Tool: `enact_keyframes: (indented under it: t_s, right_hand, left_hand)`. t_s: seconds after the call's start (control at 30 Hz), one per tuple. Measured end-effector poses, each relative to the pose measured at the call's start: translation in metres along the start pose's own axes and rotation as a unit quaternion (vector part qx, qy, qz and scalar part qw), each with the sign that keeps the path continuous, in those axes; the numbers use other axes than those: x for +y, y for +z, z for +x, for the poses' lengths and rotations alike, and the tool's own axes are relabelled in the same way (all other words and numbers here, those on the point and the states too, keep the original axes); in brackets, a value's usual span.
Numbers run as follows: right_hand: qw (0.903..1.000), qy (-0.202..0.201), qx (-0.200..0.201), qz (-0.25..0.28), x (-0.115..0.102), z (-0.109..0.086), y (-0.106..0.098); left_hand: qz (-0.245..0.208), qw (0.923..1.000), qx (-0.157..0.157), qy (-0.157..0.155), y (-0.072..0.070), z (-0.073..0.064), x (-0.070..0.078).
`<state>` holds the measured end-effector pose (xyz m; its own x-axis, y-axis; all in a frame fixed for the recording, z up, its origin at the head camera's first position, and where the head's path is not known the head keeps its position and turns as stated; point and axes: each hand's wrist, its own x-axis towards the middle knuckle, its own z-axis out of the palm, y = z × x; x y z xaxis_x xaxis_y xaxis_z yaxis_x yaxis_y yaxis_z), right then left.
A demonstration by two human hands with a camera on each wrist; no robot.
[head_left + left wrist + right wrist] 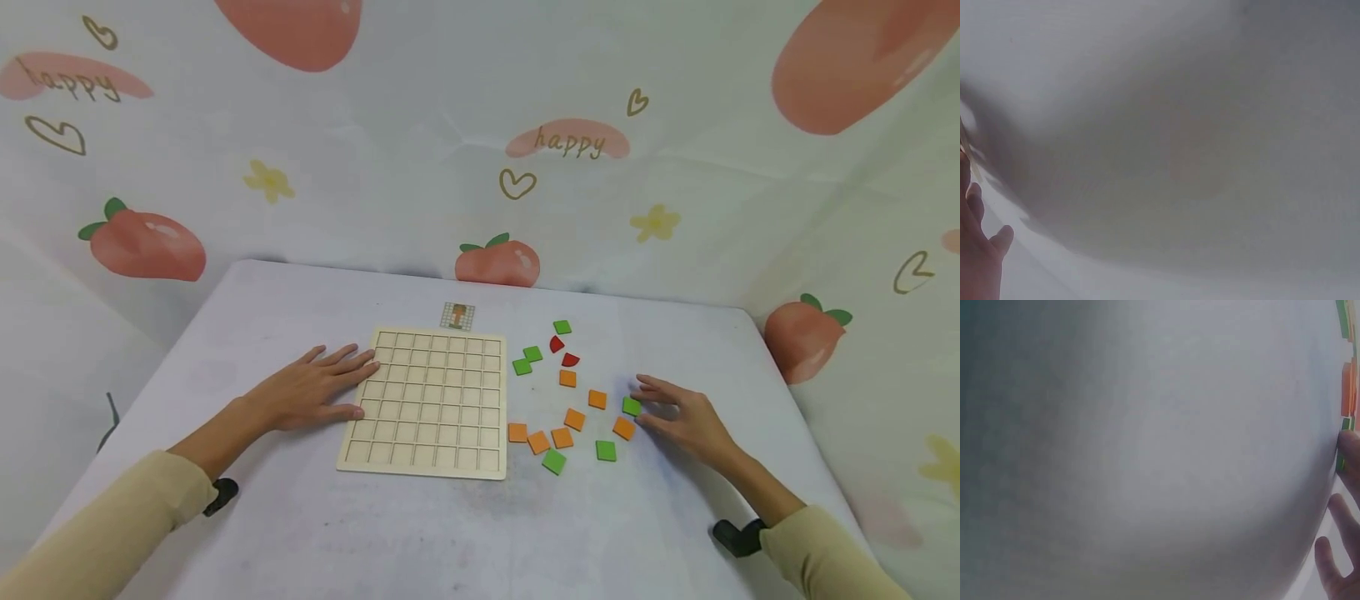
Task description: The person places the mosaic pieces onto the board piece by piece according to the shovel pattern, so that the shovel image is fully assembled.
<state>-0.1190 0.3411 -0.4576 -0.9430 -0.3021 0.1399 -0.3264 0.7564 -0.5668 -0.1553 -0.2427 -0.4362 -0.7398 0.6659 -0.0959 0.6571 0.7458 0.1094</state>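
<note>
A pale wooden board [431, 404] with a grid of square recesses lies on the table. My left hand [311, 390] rests at its left edge, fingers spread and fingertips over the rim; part of this hand [982, 244] shows in the left wrist view. To the right, my right hand [690, 421] is low over the table with its fingers loosely bent. A green square tile [632, 406] lies just off its thumb and index fingertips, beside an orange square tile [623, 428]. In the right wrist view the fingertips [1349, 440] overlap a green tile.
Several more orange tiles [574, 419] and green tiles [606, 451] are scattered right of the board. Two red quarter-round pieces [571, 360] lie farther back. Behind the board is a small picture card [457, 316]. A printed cloth [390, 167] hangs behind the table.
</note>
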Motion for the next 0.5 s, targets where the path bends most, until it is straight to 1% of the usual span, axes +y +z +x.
enact_keyframes:
  t_s: [0.3,0.5]
  right_hand:
    - [0.9999,0.014,-0.001,-0.008,-0.0031,-0.0002,0.0005]
    - [0.9994,-0.015,0.02,-0.023,-0.0081,0.0052,0.0014]
  left_hand:
    - [-0.001,1.0,0.006,0.002,0.0027,0.0009,-0.0008]
    - [0.0,1.0,0.001,-0.002,0.0028,0.0001,-0.0018]
